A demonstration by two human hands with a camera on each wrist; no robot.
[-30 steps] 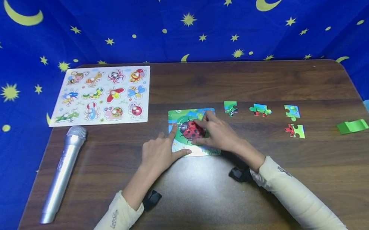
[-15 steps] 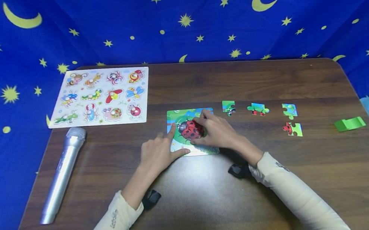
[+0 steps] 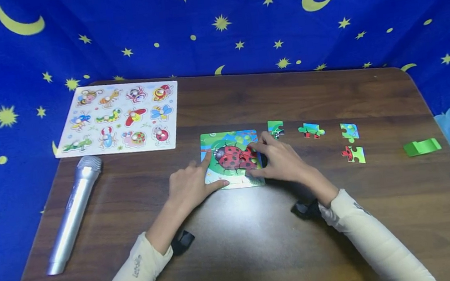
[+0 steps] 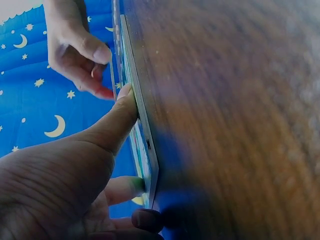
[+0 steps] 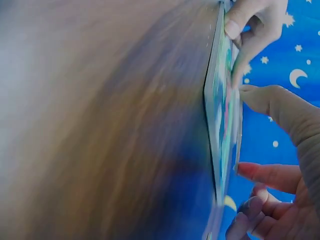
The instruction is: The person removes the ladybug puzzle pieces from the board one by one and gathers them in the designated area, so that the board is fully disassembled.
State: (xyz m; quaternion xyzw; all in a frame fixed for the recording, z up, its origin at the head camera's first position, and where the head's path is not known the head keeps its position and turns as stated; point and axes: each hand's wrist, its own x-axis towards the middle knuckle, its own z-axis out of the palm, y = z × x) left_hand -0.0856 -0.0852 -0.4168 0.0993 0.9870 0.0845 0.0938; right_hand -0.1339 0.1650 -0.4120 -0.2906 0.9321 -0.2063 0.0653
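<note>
A ladybug puzzle board (image 3: 229,176) lies in front of the person. The left hand (image 3: 188,185) rests at its left side, index finger extended on the upper left and thumb along the lower edge; the left wrist view shows this thumb (image 4: 117,117) on the board's edge. The right hand (image 3: 282,161) holds a red, spotted puzzle piece (image 3: 248,158) between thumb and index finger over the board's right part. In the right wrist view the piece (image 5: 239,142) appears edge-on, slightly apart from the board (image 5: 215,110), between the right hand's (image 5: 295,185) thumb and finger.
Several loose pieces lie to the right, including a red and green one (image 3: 353,155) and a blue-green one (image 3: 349,132). A green object (image 3: 422,147) is farther right. An insect peg board (image 3: 115,117) and a silver microphone (image 3: 74,216) are at the left.
The right hand has moved right across the board with the piece, uncovering more of the ladybug picture. The left hand keeps its place on the board. The head view has shifted slightly.
</note>
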